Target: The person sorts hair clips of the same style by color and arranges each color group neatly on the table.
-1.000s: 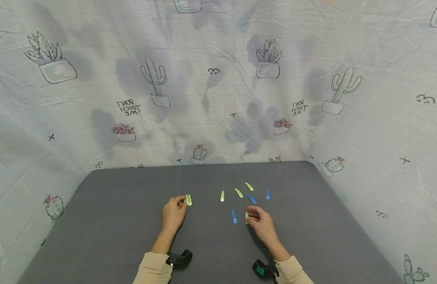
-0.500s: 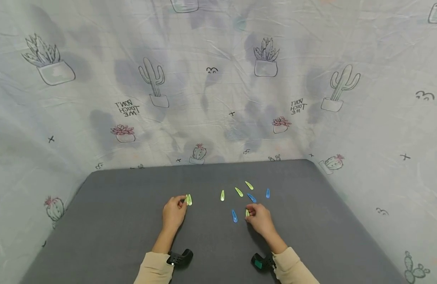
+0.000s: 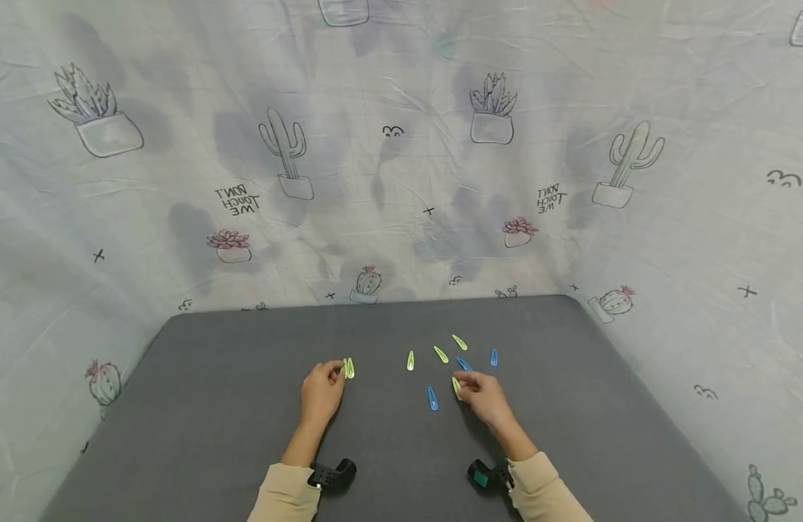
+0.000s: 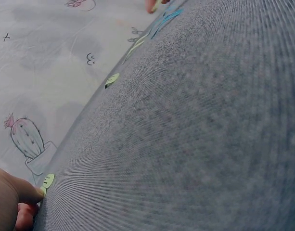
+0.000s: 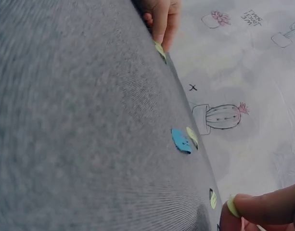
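Note:
My left hand (image 3: 322, 391) pinches a yellow-green snap hair clip on the left part of the table, close beside a second yellow-green hair clip (image 3: 351, 368). In the left wrist view my fingers (image 4: 29, 191) are at that pair. Toward the right, my right hand (image 3: 484, 397) holds another yellow-green hair clip (image 3: 456, 387) between thumb and fingers, tilted. The right wrist view has this same clip (image 5: 232, 207) pinched at the lower right. A blue hair clip (image 3: 432, 398) lies left of the right hand. Another blue clip (image 3: 463, 364) is just beyond it, partly covered by the fingers.
More yellow-green clips lie farther back: one (image 3: 410, 360) alone in the middle, one slanted (image 3: 441, 354), one (image 3: 460, 342) behind it. A third blue clip (image 3: 495, 357) is at the right. The grey table (image 3: 212, 420) meets a patterned cloth (image 3: 401, 181) at its back edge.
My right hand has picked up its yellow-green clip and moved it slightly away from me, turning it to a slant. My left hand has stayed at its pair of clips.

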Demonstrator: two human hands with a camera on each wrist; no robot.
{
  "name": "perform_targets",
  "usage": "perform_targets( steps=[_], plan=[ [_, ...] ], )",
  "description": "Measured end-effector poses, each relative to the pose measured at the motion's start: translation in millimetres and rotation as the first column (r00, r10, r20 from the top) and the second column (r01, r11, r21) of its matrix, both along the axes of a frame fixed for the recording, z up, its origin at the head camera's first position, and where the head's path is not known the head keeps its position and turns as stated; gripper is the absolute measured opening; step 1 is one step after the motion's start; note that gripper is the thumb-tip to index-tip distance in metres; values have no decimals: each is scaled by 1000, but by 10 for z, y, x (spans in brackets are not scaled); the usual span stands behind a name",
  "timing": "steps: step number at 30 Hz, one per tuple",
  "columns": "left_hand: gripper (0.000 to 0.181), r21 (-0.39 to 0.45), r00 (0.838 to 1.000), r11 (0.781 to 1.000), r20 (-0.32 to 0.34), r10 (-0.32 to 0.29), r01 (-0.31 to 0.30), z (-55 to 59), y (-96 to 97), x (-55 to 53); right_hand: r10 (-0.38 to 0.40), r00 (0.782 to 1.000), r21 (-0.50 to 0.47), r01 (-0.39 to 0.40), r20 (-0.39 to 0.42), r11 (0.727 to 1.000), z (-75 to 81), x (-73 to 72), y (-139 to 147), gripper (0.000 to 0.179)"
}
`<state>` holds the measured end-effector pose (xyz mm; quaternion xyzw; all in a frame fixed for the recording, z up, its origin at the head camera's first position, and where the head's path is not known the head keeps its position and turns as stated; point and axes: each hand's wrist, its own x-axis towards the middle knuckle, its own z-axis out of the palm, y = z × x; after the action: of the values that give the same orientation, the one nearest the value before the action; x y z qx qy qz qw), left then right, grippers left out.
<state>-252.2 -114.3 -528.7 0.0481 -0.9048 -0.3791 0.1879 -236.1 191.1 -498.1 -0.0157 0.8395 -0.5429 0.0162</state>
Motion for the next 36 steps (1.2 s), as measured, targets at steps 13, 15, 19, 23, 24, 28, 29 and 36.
perform_targets(
  steps=[13,15,19,23,24,28,29,36],
  plan=[
    [19,7,1000,1000,-11,3,-3,10,9,-4,29,996,-249,-7,84,968,63,-15,-68,32],
    [19,6,1000,1000,-14,4,-4,9,7,-4,39,996,-262,-15,85,965,67,-17,-97,33],
    [19,9,1000,1000,-8,5,-5,9,3,-2,63,997,-261,-49,47,964,48,-30,-167,34],
    [19,8,1000,1000,7,1,-1,16,2,-2,86,996,-267,-82,1,960,18,-55,-246,36],
    [19,8,1000,1000,8,1,-1,18,1,-3,91,996,-270,-90,-7,959,14,-61,-270,37],
    [19,6,1000,1000,8,2,-2,17,-4,-11,107,994,-280,-113,-37,953,9,-85,-374,38],
    [19,5,1000,1000,6,3,-3,17,-4,-12,114,993,-279,-122,-43,953,6,-91,-402,39],
    [19,2,1000,1000,-3,1,-1,28,8,-4,165,984,-267,-175,-60,948,-35,-150,-606,41]
  ],
)
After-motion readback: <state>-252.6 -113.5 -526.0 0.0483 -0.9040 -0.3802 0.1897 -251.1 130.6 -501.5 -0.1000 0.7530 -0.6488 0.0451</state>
